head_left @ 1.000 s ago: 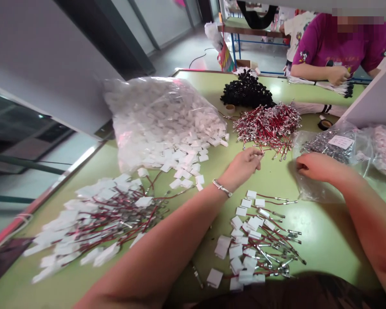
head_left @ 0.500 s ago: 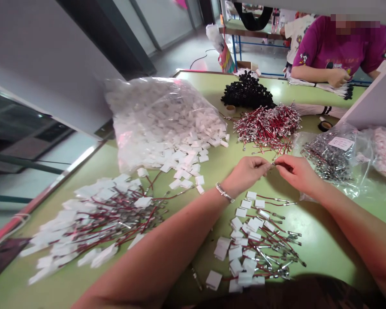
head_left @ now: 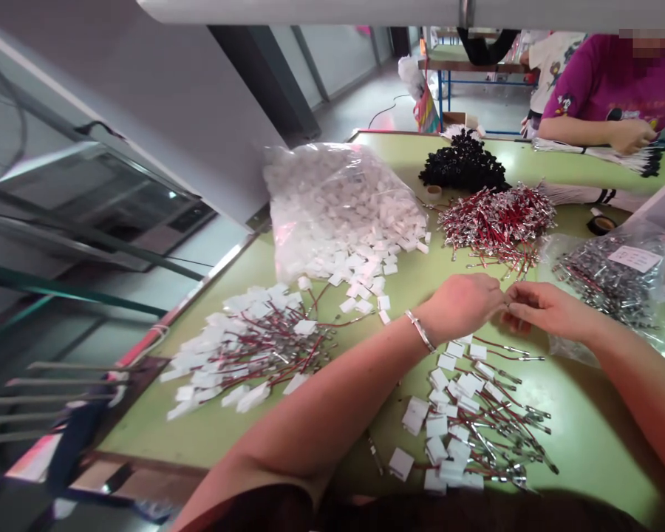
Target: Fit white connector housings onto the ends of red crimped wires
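Note:
My left hand [head_left: 466, 304], with a silver bracelet on its wrist, is closed in a pinch, its back turned up. Its fingertips meet those of my right hand [head_left: 551, 307], which is pinched too. Whatever small thing lies between them is mostly hidden, and I cannot make it out. Just below my hands lies a spread of white connector housings [head_left: 437, 425] on short red wires with metal terminals. Beyond them is a heap of red wires [head_left: 496, 222] with silvery ends.
Loose white housings [head_left: 360, 277] spill from a clear plastic bag [head_left: 296, 222]. At left lies a pile of wired housings [head_left: 244, 347]. Black connectors [head_left: 465, 164] are heaped at the back. A bag of metal terminals [head_left: 609, 277] and tape [head_left: 601, 224] lie right. Across the table, a person in purple [head_left: 592, 89] handles white wires.
The view has swung left, so the table's things appear farther right. My left hand has rolled, showing more of its back; both hands remain fingertip to fingertip.

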A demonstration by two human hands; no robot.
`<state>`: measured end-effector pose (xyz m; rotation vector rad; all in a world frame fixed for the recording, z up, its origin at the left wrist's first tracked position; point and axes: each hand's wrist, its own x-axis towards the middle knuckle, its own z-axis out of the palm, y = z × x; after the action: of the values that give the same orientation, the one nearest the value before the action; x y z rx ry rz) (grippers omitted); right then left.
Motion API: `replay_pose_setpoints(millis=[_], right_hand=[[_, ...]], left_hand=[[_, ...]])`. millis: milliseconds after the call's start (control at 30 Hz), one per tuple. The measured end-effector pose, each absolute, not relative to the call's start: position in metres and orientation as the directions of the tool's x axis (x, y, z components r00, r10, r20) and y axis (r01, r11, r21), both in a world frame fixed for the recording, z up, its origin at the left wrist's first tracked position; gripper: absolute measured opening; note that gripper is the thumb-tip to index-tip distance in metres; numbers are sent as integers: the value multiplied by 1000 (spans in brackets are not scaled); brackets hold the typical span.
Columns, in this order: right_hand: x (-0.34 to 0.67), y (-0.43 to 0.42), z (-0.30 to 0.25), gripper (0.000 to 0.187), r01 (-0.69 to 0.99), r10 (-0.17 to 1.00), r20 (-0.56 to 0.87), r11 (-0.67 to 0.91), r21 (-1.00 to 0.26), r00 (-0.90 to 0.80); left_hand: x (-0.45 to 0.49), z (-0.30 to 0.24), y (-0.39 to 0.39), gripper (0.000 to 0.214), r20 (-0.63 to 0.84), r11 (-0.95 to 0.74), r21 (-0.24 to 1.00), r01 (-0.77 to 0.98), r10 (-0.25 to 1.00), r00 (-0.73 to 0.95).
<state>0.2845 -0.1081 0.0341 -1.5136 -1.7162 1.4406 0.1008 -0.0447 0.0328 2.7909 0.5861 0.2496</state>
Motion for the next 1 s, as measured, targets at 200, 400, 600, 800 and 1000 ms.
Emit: replay_pose_setpoints(millis=[200,400,600,800,1000], right_hand=[[290,-104,33,21,439,930,-317,-211,-873,-184],[292,-102,36,9,222,934,-307,-265,-938,-182],[280,-109,40,12,173,929,-285,-248,-953,-238],[284,-106,36,22,578,999,-19,-37,-815,37],[283,-107,32,22,753,998,56,14,-658,31]], left_hand=[[71,27,5,29,325,-743,409,529,661,676],[45,-1,44,31,204,-589,196,784,806,555],[57,13,29,19,209,-504,500,704,859,467],[79,39,-10,23,-73,-30,981,191,857,510],[89,36,-25,16,-256,340,939,-43,779,572]])
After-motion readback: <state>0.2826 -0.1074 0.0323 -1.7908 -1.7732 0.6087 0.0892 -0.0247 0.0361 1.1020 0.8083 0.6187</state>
